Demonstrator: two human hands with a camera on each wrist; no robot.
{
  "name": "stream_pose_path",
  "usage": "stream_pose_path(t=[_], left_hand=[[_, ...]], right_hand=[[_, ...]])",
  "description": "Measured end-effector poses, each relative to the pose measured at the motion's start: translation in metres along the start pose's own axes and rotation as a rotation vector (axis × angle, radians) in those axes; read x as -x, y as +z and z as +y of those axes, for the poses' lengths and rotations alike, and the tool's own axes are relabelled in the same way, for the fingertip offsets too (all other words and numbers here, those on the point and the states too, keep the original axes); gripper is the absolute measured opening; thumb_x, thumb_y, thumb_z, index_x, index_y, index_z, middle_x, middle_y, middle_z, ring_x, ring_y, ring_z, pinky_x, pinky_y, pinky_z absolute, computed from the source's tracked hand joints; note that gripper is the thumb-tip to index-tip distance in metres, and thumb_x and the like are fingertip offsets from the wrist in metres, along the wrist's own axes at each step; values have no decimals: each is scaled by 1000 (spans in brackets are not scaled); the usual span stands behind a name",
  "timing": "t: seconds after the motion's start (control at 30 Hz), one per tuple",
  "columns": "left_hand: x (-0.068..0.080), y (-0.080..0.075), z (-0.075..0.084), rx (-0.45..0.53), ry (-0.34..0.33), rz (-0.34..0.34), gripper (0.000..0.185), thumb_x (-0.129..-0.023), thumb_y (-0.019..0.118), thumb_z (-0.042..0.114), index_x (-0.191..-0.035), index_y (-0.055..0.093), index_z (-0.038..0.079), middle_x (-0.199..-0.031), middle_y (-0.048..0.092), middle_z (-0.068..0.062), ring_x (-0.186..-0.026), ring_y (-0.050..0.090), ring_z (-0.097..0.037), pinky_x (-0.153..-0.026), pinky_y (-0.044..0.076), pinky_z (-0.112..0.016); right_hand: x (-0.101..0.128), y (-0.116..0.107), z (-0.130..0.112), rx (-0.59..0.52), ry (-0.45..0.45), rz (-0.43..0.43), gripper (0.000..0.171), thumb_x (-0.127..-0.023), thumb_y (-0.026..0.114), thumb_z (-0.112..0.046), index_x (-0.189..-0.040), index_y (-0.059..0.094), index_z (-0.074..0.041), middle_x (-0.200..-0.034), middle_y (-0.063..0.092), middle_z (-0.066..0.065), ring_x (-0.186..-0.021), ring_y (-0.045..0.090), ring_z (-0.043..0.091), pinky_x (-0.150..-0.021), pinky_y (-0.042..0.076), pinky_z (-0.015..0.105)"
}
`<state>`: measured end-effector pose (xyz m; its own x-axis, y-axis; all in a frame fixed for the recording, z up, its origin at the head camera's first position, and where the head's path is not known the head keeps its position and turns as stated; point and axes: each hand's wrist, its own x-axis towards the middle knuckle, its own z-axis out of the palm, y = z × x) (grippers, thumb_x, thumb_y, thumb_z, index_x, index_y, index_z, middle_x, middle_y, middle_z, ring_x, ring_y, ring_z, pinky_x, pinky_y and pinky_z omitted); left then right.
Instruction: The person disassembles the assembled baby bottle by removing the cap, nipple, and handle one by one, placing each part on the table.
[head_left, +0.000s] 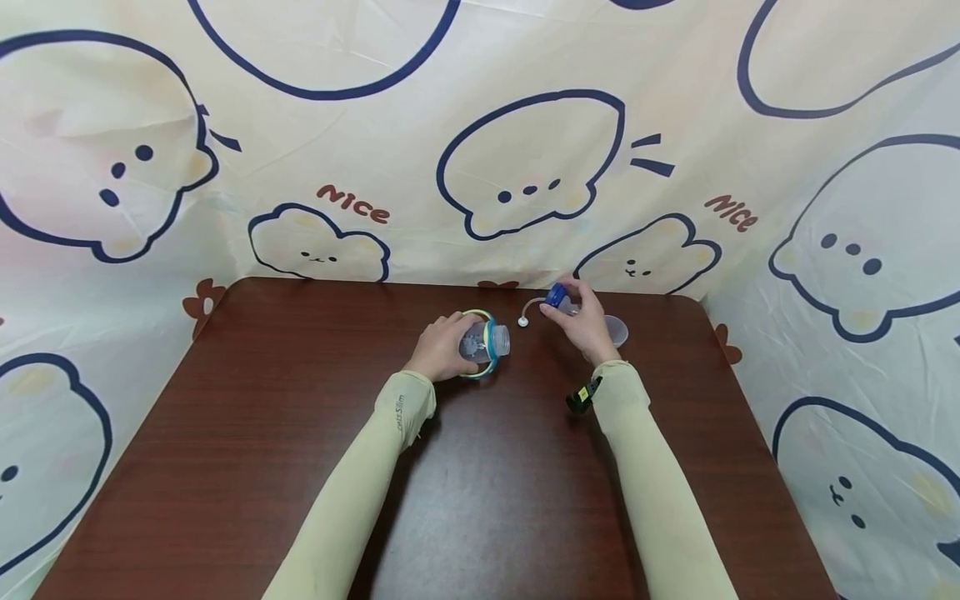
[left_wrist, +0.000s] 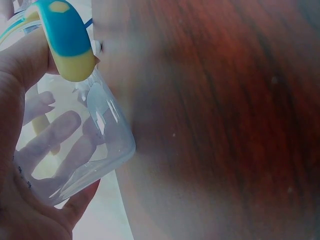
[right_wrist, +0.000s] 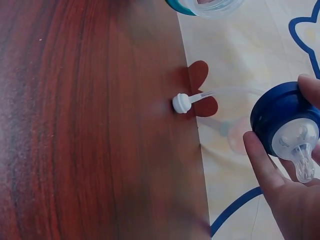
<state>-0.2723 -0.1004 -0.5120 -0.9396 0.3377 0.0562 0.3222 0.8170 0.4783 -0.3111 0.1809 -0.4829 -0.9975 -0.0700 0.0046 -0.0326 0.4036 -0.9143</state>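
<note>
Head view: a clear baby bottle (head_left: 486, 340) with a teal-and-yellow handle ring (head_left: 489, 327) is gripped by the left hand (head_left: 442, 346), lying sideways just above the brown tabletop (head_left: 300, 433), its open mouth turned toward the right hand (head_left: 588, 327). A blue screw collar (head_left: 557, 295) is pinched by the right hand; a thin straw with a white weighted tip (head_left: 522, 322) hangs from it. A clear cap (head_left: 617, 330) is seen just beside that hand.

Left wrist view: the bottle (left_wrist: 95, 135) is seen to be empty; fingers (left_wrist: 55, 132) are visible through its wall.

Right wrist view: a clear silicone teat (right_wrist: 300, 160) is seated in the collar (right_wrist: 280, 117).
</note>
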Motion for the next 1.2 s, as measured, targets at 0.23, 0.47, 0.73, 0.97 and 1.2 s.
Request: stream_pose_path(t=[0.23, 0.47, 0.73, 0.97, 1.2], left_hand=[[1, -1, 1, 8, -11, -6, 80, -71, 92, 30, -141, 56, 21, -131, 62, -6, -116, 55, -31, -103, 46, -54], [1, -1, 2, 15, -15, -10, 80, -72, 92, 30, -142, 56, 20, -131, 61, -6, -116, 55, -31, -103, 45, -54], [0, -2, 2, -1, -2, 1, 80, -70, 93, 31, -141, 56, 20, -130, 62, -6, -116, 55, -31, -103, 46, -54], [0, -1, 2, 13, -11, -2, 80, -72, 92, 31, -142, 56, 20, -131, 62, -7, -117, 55, -32, -104, 45, -55], [0, -1, 3, 13, -17, -5, 80, -72, 92, 30, -142, 55, 20, -132, 61, -7, -117, 54, -32, -105, 44, -55]], right_hand=[[2, 2, 4, -11, 6, -2, 70, -92, 79, -33, -150, 44, -14, -152, 45, 16, -138, 44, 35, -118, 36, 56], [3, 2, 8, -8, 3, -7, 69, -93, 79, -31, -150, 44, -14, -151, 46, 16, -139, 44, 36, -118, 36, 57], [3, 3, 9, 5, 15, -14, 72, -93, 79, -33, -151, 42, -13, -151, 47, 16, -142, 43, 36, -119, 35, 57], [5, 3, 9, -5, 27, -39, 69, -93, 78, -31, -150, 43, -16, -151, 46, 17, -142, 43, 38, -120, 33, 59], [4, 5, 10, 9, 45, -44, 65, -93, 79, -32, -147, 45, -19, -150, 47, 16, -141, 44, 38, -119, 35, 56]])
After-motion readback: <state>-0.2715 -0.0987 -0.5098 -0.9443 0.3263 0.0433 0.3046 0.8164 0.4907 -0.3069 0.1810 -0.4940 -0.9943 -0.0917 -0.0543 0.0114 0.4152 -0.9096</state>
